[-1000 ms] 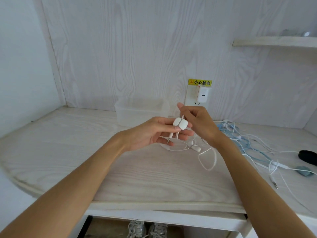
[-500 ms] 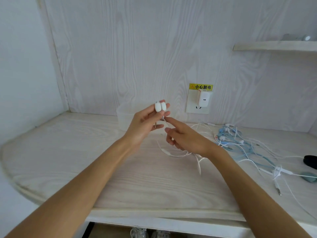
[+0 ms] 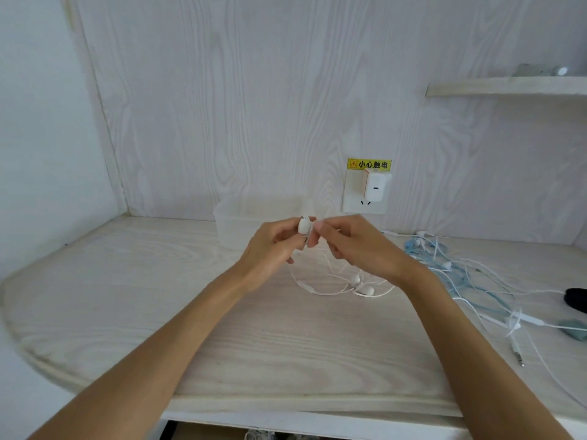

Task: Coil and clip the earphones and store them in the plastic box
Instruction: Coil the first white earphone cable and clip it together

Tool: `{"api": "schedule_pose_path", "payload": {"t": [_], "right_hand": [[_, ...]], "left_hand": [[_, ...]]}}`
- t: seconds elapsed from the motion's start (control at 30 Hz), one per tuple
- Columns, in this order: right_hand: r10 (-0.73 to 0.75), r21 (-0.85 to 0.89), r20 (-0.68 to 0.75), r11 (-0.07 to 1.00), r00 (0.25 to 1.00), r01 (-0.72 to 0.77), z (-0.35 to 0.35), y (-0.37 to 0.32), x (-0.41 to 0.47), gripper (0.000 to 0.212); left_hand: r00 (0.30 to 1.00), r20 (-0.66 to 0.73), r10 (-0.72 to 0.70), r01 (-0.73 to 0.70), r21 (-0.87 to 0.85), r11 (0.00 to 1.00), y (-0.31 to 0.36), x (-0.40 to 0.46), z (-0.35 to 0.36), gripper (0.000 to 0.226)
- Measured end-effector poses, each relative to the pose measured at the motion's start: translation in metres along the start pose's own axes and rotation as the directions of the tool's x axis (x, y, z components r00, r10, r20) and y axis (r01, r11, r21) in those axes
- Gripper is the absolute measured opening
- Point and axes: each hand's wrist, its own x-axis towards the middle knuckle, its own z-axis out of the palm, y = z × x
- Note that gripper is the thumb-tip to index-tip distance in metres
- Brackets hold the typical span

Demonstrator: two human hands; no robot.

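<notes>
Head view: left hand and right hand pinching white earphones.

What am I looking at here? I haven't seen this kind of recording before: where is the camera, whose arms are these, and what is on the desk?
There is no machine. A person wears one wide-angle camera on the head, looking forward and down, so both bare arms reach in from the bottom of the picture.

The left hand pinches a pair of white earbuds held up above the desk. The right hand is curled beside them, fingertips close to the buds; what it grips is hard to tell. Their thin white cable hangs down and lies looped on the desk.

Behind the hands stands a clear plastic box. To the right lies a tangle of more earphones, white and light blue. On the wall is a socket with a white charger.
</notes>
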Motion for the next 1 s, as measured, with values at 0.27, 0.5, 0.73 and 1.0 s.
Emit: {"api": "schedule_pose_path", "payload": {"t": [0.27,0.5,0.73,1.0], "right_hand": [[0.161,0.415,0.009,0.897,0.987,-0.15,-0.017,0.001,-0.001,0.034],[0.287,0.591,0.08,0.758,0.954,-0.278,-0.018,0.009,0.002,0.029],[0.185,0.274,0.006,0.945,0.983,-0.179,0.017,0.008,0.006,0.033],[-0.001,-0.073,0.013,0.997,1.0,0.002,0.025,0.005,-0.001,0.031]], "left_hand": [[0.966,0.253,-0.054,0.071,-0.06,0.996,0.012,-0.006,-0.002,0.027],[0.892,0.432,-0.13,0.252,-0.238,0.938,0.025,-0.008,-0.008,0.025],[0.952,0.304,-0.039,0.214,-0.57,0.793,0.026,-0.005,-0.015,0.029],[0.994,-0.077,-0.072,0.04,-0.354,0.935,0.01,0.002,-0.011,0.024]]}}
